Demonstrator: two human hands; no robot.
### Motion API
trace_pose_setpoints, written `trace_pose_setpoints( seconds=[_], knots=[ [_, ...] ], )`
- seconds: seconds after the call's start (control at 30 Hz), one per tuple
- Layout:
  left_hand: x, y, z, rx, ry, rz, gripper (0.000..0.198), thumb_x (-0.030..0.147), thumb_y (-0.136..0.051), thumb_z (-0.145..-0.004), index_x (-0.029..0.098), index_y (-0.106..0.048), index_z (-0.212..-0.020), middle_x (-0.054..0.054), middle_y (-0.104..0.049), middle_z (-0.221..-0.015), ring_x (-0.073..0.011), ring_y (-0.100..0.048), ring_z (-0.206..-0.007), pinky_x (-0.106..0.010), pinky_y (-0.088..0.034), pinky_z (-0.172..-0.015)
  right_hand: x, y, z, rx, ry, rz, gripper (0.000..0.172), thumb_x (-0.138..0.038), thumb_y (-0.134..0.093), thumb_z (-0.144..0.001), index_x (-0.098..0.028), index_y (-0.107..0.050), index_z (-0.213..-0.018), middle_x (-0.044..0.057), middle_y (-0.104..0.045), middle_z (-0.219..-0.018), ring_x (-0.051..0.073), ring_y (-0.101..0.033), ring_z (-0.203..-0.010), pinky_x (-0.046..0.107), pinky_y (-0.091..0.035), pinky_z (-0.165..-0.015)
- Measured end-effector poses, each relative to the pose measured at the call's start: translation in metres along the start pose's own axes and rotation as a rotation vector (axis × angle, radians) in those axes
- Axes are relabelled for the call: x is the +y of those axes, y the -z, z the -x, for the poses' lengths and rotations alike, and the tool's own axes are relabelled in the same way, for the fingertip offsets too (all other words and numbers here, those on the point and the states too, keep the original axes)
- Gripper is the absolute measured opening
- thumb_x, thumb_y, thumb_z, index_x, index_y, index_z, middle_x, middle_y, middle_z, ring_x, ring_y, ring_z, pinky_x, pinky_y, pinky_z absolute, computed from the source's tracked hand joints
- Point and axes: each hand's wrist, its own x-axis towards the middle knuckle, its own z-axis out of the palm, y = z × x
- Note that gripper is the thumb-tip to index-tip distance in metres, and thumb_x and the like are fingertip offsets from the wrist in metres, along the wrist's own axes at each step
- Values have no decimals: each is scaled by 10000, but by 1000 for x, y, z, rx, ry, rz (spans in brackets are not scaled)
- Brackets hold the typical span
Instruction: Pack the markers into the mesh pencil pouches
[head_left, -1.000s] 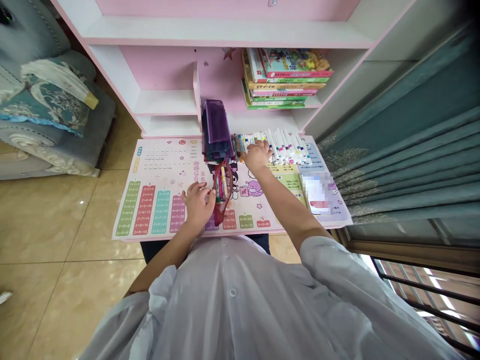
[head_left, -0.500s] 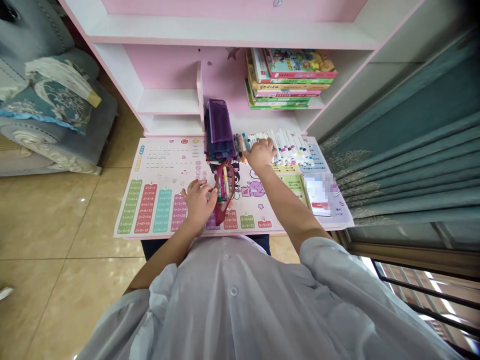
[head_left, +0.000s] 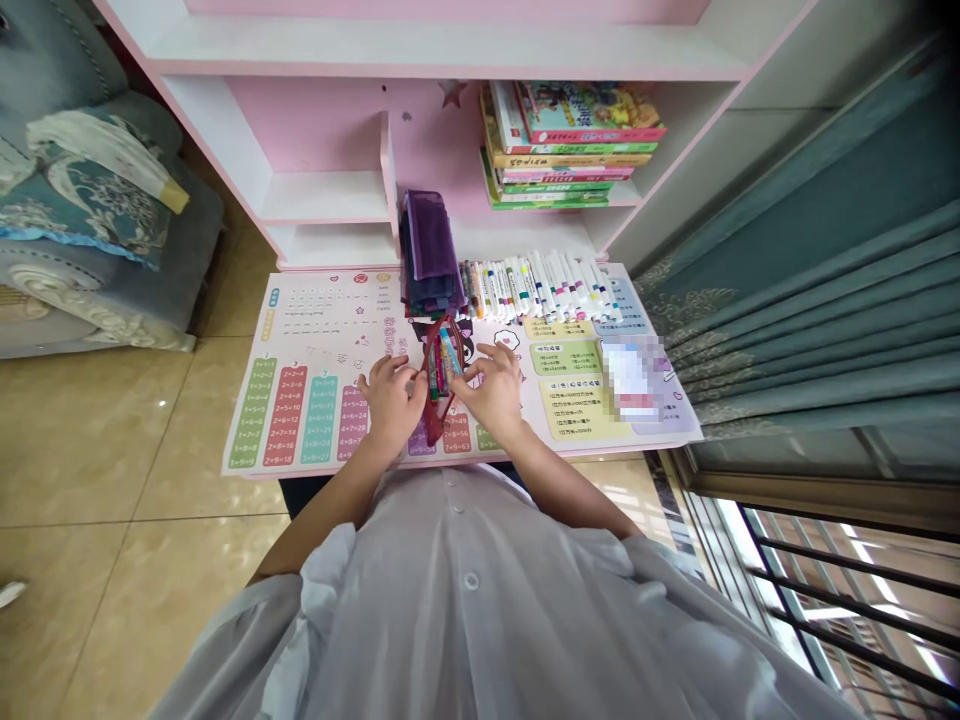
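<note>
A red mesh pencil pouch (head_left: pixel 435 428) lies on the desk in front of me, its mouth spread, with several coloured markers (head_left: pixel 439 378) inside. My left hand (head_left: pixel 394 400) pinches the pouch's left edge between thumb and forefinger, other fingers spread. At the pouch's right side, my right hand (head_left: pixel 492 392) has thumb and forefinger closed on the lower end of a blue-and-white marker (head_left: pixel 450 348), which slants over the opening. Behind the pouch lies a long row of white-barrelled markers (head_left: pixel 525 285). Folded purple mesh pouches (head_left: pixel 433 240) are stacked left of that row.
The desk (head_left: pixel 315 310) has a printed sheet with times tables. A phone (head_left: pixel 630 378), partly blurred, lies at the right. Books (head_left: pixel 570 165) are stacked on the pink-and-white shelf (head_left: pixel 322 195) behind. A curtain (head_left: pixel 795 270) hangs at right; a grey sofa (head_left: pixel 97 270) stands at left.
My right hand has come back from the marker row to the pouch, bringing a blue-and-white marker. My left hand remains at the pouch's left edge. The view has shifted slightly.
</note>
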Motion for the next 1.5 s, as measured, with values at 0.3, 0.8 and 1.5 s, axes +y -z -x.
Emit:
trace_pose_setpoints(
  seconds=[0.3, 0.8, 1.5],
  knots=[
    [-2, 0, 3, 11, 8, -12, 157, 283, -600, -909, 232, -703, -801, -81, -701, -1259, -318, -528, -1327, -675, -280, -1133, -8, -10, 2, -21, -16, 113, 154, -254, -734, -703, -204, -631, -600, 129, -645, -1356, 400, -388, -1431, 621, -334, -1087],
    [-1, 0, 2, -11, 12, 17, 179, 303, -586, -909, 232, -700, -790, -90, -697, -1239, -314, -528, -1319, -672, -271, -1147, 19, -14, -55, 57, 30, 266, 305, -365, -631, -882, -204, -722, -1124, 141, -571, -1438, 371, -366, -1438, 576, -360, -1106],
    [-2, 0, 4, -30, 21, 10, 221, 344, -553, -933, 247, -715, -819, -82, -679, -1291, -321, -503, -1342, -696, -243, -1164, 32, -46, -174, -119, -64, 556, 353, -326, -620, -864, -107, -729, -1118, 219, -503, -1477, 437, -232, -1491, 762, -200, -1112]
  ],
)
